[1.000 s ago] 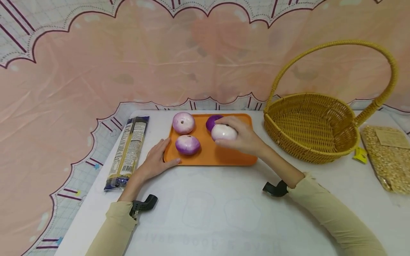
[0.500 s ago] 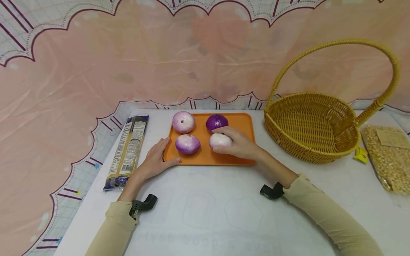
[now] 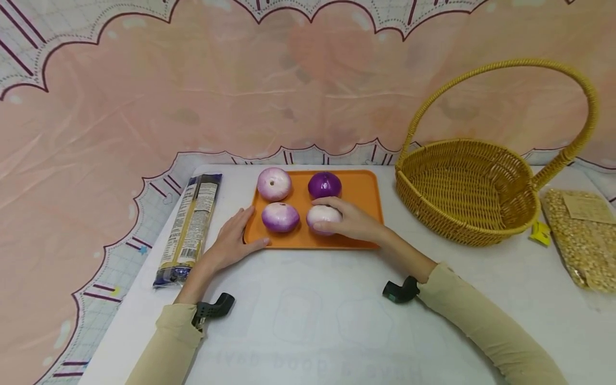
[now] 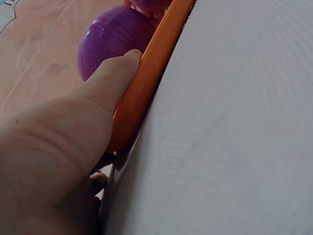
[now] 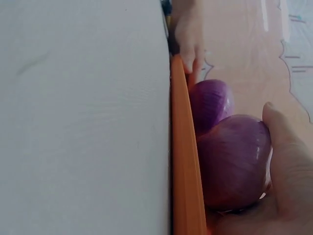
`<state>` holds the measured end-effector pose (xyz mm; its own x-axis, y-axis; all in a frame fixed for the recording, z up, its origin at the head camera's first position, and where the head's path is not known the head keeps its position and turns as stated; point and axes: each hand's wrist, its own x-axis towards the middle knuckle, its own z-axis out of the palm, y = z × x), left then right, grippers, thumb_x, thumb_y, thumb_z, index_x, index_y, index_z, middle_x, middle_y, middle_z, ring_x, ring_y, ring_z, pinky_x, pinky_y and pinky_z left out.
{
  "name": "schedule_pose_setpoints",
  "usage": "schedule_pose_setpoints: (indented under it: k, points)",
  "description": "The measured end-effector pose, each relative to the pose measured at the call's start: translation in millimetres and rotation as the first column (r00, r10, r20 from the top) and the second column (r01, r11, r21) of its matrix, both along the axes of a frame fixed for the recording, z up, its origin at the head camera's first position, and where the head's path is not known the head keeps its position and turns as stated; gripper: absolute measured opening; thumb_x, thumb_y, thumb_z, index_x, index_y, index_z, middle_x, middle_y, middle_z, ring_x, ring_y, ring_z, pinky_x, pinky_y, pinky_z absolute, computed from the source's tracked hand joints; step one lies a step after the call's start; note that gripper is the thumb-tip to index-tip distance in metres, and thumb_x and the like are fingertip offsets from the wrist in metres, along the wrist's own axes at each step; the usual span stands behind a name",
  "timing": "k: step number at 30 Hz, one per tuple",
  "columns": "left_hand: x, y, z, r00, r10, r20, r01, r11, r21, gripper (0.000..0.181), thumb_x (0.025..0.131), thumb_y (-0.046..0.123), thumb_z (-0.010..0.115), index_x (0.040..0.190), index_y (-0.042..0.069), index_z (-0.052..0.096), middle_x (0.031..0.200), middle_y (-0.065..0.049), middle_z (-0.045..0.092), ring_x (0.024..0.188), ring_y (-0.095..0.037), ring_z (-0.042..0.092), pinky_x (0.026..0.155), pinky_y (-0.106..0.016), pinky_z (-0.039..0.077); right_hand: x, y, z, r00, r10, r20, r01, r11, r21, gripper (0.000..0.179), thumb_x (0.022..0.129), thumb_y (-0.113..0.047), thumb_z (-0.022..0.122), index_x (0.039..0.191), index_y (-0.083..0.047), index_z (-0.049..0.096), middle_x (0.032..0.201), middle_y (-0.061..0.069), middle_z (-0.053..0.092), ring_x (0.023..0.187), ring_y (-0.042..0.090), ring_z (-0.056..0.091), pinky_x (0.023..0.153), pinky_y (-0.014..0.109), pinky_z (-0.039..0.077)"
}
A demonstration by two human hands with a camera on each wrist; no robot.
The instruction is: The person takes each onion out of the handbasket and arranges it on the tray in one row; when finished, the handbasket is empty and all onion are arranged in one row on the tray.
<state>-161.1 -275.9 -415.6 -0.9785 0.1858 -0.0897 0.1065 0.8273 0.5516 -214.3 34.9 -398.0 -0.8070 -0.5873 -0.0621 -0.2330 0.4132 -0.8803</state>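
Note:
An orange tray (image 3: 358, 208) carries several purple-and-white onions in two rows. My right hand (image 3: 353, 220) holds the front right onion (image 3: 321, 215), fingers on its far side and thumb on the near side. In the right wrist view this onion (image 5: 234, 161) sits low beside the tray rim, with the thumb over it. Behind it is a dark purple onion (image 3: 324, 184). On the left are a front onion (image 3: 280, 217) and a paler back onion (image 3: 274, 184). My left hand (image 3: 232, 238) rests against the tray's front left corner, fingers straight, thumb along the front rim.
A wicker basket (image 3: 469, 232) with a tall handle stands right of the tray. Farther right lie a small yellow packet (image 3: 541, 233) and a bag of grains (image 3: 582, 246). A long printed food packet (image 3: 190, 227) lies left. A patterned cloth (image 3: 308, 91) hangs behind.
My right hand has brought its onion left and toward the front, down to the tray's front row. The dark purple onion behind it has come into fuller view. The left hand stays put.

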Motion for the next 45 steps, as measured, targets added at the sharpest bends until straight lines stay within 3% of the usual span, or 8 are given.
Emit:
schedule_pose_setpoints:
  k: [21,28,35,38,41,45]
  points:
    - [1.6,-3.6,-3.2,1.0,0.003,-0.008,-0.003,1.0,0.007,0.093,0.086,0.045,0.068,0.155,0.005,0.019,0.161,-0.022,0.019,0.15,-0.042,0.01,0.118,-0.063,0.008,-3.3,-5,-12.1,1.0,0.024,0.014,-0.024,1.0,-0.003,0.063,0.085,-0.042,0.072,0.14,-0.021,0.049,0.136,0.004,0.055,0.122,0.026,0.052,0.107,0.049,0.043]
    - [0.4,-2.9,-4.1,1.0,0.002,-0.013,-0.002,1.0,0.015,0.093,0.086,0.045,0.068,0.155,0.004,0.02,0.161,-0.021,0.019,0.15,-0.042,0.01,0.119,-0.062,0.009,-4.2,-4,-10.3,0.998,0.033,-0.044,-0.034,0.999,-0.007,0.062,0.086,-0.039,0.072,0.14,-0.018,0.049,0.139,0.004,0.053,0.125,0.026,0.051,0.108,0.048,0.043]
    - [-2.0,-4.2,-5.4,1.0,-0.003,-0.018,0.003,1.0,0.009,0.093,0.086,0.045,0.068,0.154,0.005,0.02,0.16,-0.023,0.02,0.15,-0.042,0.011,0.118,-0.063,0.009,-4.4,-3,-6.4,0.998,0.038,-0.043,-0.038,0.999,-0.008,0.06,0.088,-0.038,0.07,0.14,-0.018,0.049,0.141,0.004,0.051,0.115,0.027,0.053,0.08,0.036,0.059]
    - [-2.9,-4.8,-5.9,1.0,-0.002,-0.017,0.002,1.0,0.009,0.093,0.086,0.046,0.067,0.155,0.005,0.02,0.16,-0.023,0.019,0.15,-0.042,0.011,0.118,-0.063,0.009,-5.0,-3,-3.4,0.997,0.036,-0.075,-0.036,0.999,0.004,0.058,0.088,-0.037,0.069,0.139,-0.016,0.05,0.141,0.004,0.052,0.121,0.027,0.052,0.094,0.04,0.054]
    - [-2.9,-5.2,-6.7,1.0,0.0,-0.011,0.0,1.0,0.006,0.092,0.087,0.046,0.067,0.155,0.005,0.02,0.16,-0.023,0.019,0.15,-0.042,0.011,0.118,-0.063,0.009,-4.9,-2,2.5,0.988,0.048,-0.146,-0.043,0.998,0.04,0.056,0.09,-0.037,0.067,0.138,-0.014,0.051,0.141,0.005,0.052,0.13,0.027,0.048,0.11,0.047,0.042]
    - [-2.6,-6.3,-6.8,1.0,-0.001,0.006,0.001,1.0,0.005,0.091,0.087,0.049,0.065,0.155,0.007,0.02,0.161,-0.022,0.018,0.15,-0.042,0.011,0.118,-0.064,0.01,-3.4,4,14.4,0.958,0.071,-0.277,-0.031,0.989,0.147,0.057,0.092,-0.041,0.064,0.14,-0.012,0.05,0.144,0.008,0.05,0.138,0.028,0.041,0.117,0.05,0.032]
